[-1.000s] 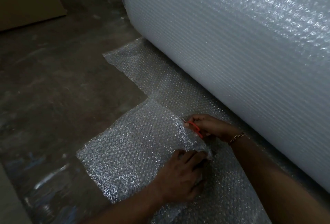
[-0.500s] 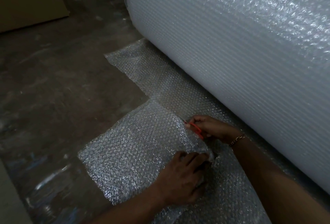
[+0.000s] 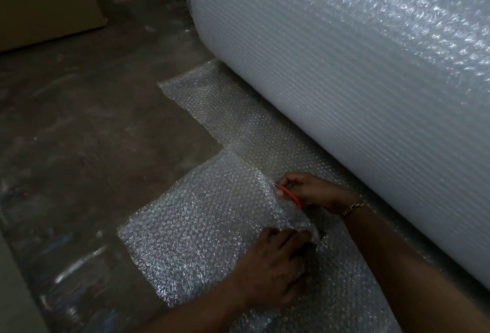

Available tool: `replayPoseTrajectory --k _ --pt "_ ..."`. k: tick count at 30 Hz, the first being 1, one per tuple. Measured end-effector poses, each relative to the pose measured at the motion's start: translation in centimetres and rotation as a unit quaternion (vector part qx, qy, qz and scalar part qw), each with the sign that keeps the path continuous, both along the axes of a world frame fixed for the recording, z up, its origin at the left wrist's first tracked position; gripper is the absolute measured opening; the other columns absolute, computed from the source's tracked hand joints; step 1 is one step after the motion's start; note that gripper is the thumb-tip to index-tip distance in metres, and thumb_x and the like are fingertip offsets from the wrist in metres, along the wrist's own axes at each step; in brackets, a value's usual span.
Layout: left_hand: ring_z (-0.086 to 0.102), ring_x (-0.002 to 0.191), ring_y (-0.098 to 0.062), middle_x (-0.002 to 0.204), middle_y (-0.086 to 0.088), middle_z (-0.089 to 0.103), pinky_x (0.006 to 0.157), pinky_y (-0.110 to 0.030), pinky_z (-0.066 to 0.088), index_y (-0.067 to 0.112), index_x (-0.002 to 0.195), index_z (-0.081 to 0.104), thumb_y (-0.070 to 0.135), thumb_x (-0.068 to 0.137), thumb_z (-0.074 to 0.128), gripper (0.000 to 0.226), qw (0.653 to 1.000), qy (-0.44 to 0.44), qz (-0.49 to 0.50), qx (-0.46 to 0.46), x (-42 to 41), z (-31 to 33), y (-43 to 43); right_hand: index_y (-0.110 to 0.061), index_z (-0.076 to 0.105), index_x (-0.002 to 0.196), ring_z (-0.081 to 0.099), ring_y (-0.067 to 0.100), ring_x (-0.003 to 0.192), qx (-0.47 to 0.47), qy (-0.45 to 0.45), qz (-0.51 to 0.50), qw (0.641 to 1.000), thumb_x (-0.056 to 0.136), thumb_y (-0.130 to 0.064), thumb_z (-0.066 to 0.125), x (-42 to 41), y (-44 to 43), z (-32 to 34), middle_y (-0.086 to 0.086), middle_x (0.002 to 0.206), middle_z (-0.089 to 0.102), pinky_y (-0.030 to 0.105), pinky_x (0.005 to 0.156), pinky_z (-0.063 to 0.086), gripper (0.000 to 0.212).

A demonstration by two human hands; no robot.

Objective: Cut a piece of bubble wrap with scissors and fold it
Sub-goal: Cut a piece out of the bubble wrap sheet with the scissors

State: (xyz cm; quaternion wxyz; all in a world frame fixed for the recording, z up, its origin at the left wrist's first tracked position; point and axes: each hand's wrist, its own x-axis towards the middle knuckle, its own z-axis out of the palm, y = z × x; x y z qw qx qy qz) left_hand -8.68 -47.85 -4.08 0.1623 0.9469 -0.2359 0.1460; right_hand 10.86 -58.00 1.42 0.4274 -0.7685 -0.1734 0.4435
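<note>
Scissors [image 3: 291,196] gripped in right hand [image 3: 313,192], blades in bubble wrap sheet [image 3: 196,229]; left hand [image 3: 270,271] fingers curled, pinching lifted cut edge; big roll [image 3: 358,80] just behind.

Floor [image 3: 79,147]: we see dark concrete, scuffed, w/ shiny patches nr bottom-left.
Cardboard box [image 3: 45,1]: brown, at floor's top-left corner.
Cardboard sheet [image 3: 16,293]: floor's bottom-left edge, partly cut off.

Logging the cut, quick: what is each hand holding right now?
Left hand: pinches the lifted edge of the bubble wrap.
Right hand: closed round the red scissors.
</note>
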Motion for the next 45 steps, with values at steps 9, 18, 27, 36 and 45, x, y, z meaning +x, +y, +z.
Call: replayPoseTrajectory --k 9,18,27,36,45 --pt "0.054 0.124 -0.024 0.149 -0.004 0.048 0.094 -0.043 0.046 0.015 0.132 0.060 0.048 0.098 0.052 0.049 1.000 -0.004 -0.002 -0.003 0.1 -0.3 -0.2 -0.017 0.059 0.094 0.040 0.006 0.052 -0.021 -0.007 -0.018 1.000 0.090 -0.036 0.072 0.0 0.8 -0.1 -0.004 0.063 0.047 0.018 0.044 0.029 0.023" --pt "0.054 0.123 -0.025 0.148 -0.004 0.050 0.093 -0.042 0.046 0.015 0.130 0.062 0.048 0.098 0.052 0.047 1.000 -0.009 0.001 -0.011 0.1 -0.5 -0.1 -0.018 0.064 0.087 0.047 0.005 0.052 -0.002 -0.012 -0.009 1.000 0.088 -0.031 0.076 0.4 1.0 -0.2 -0.004 0.064 0.054 0.020 0.048 0.035 0.018" --pt "0.054 0.124 -0.025 0.148 -0.004 0.049 0.094 -0.042 0.046 0.015 0.132 0.060 0.049 0.097 0.052 0.049 1.000 -0.011 0.001 -0.004 0.1 -0.5 0.0 -0.017 0.059 0.085 0.043 0.005 0.047 -0.031 -0.019 -0.019 0.999 0.091 -0.029 0.071 0.0 1.8 0.8 -0.007 0.057 0.050 0.016 0.042 0.030 0.019" --pt "0.052 0.126 -0.024 0.149 -0.004 0.047 0.094 -0.042 0.046 0.015 0.131 0.060 0.049 0.095 0.055 0.049 1.000 -0.014 0.002 0.001 0.1 -0.4 0.0 -0.011 0.064 0.093 0.046 0.008 0.049 -0.014 -0.006 -0.014 1.000 0.092 -0.026 0.071 0.1 2.2 1.1 0.000 0.063 0.054 0.017 0.043 0.034 0.017" --pt "0.053 0.125 -0.024 0.148 -0.005 0.049 0.095 -0.042 0.047 0.015 0.133 0.058 0.050 0.095 0.055 0.052 1.000 -0.015 0.001 0.000 0.1 -0.5 0.0 -0.012 0.063 0.098 0.045 0.008 0.051 -0.020 -0.004 -0.016 1.000 0.092 -0.028 0.070 0.3 2.3 1.1 -0.003 0.060 0.054 0.018 0.044 0.031 0.019"
